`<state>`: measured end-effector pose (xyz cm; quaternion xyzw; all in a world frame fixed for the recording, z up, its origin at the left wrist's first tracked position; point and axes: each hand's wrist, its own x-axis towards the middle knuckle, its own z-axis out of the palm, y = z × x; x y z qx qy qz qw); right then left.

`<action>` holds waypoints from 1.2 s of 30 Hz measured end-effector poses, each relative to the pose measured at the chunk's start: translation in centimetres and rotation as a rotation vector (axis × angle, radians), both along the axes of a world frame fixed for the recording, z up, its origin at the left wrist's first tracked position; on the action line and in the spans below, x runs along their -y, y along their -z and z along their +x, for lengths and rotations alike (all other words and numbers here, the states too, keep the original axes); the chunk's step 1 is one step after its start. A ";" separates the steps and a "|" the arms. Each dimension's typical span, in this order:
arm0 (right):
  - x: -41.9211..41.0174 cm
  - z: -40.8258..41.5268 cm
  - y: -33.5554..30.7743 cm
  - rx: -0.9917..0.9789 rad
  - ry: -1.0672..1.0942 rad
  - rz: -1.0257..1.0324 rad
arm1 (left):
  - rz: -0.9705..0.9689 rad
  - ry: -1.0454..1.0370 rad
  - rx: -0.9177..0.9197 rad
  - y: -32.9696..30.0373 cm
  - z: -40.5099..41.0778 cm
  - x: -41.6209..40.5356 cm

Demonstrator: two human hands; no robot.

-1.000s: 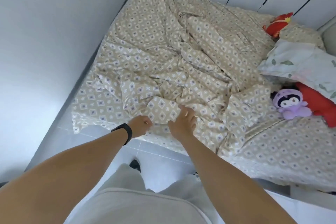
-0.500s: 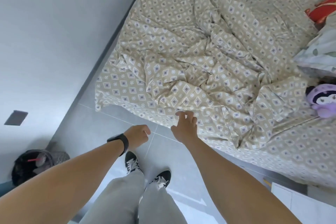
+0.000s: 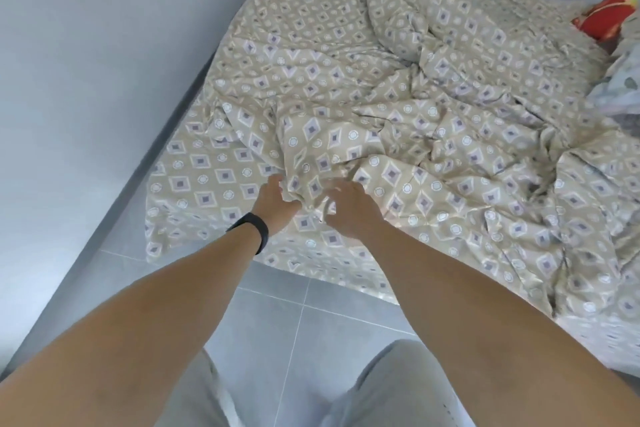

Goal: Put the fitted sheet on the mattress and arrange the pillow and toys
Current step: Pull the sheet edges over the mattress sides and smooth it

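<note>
— What changed just now?

— Half a second ago both my hands were off the bed. Now the left hand point(image 3: 277, 199) and right hand point(image 3: 348, 210) are close together, both gripping a bunched fold of the fitted sheet point(image 3: 346, 121) near the mattress foot edge.

— Meaning?

— I think spreading starts; the sheet lies crumpled, corners not tucked.
</note>
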<state>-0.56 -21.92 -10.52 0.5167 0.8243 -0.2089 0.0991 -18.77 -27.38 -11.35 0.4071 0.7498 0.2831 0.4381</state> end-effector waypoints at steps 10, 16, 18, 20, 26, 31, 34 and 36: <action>-3.8 -2.1 15.9 -0.148 0.071 0.392 | 0.462 -0.459 0.741 13.9 -2.0 -12.2; -3.3 -1.9 14.6 -0.589 0.465 0.305 | 0.587 -0.732 0.917 13.7 -2.4 -11.4; -3.9 -1.5 13.7 -0.718 0.678 0.122 | 0.610 -0.758 0.995 13.4 -2.9 -11.2; -5.0 -1.3 14.1 -0.822 0.755 0.078 | 0.622 -0.746 1.072 13.9 -3.4 -11.5; -5.7 -1.6 15.8 -0.831 0.696 0.242 | 0.508 -0.477 1.339 15.1 -4.7 -12.1; 0.0 -0.2 13.8 -0.937 0.658 0.113 | 0.522 -0.349 1.226 14.4 -3.9 -8.1; 2.3 -0.5 12.1 -0.946 0.574 0.093 | 0.618 -0.221 1.156 14.3 -5.7 -4.1; 2.6 -1.5 11.2 -0.983 0.571 0.086 | 0.623 -0.220 1.123 13.7 -7.4 -2.5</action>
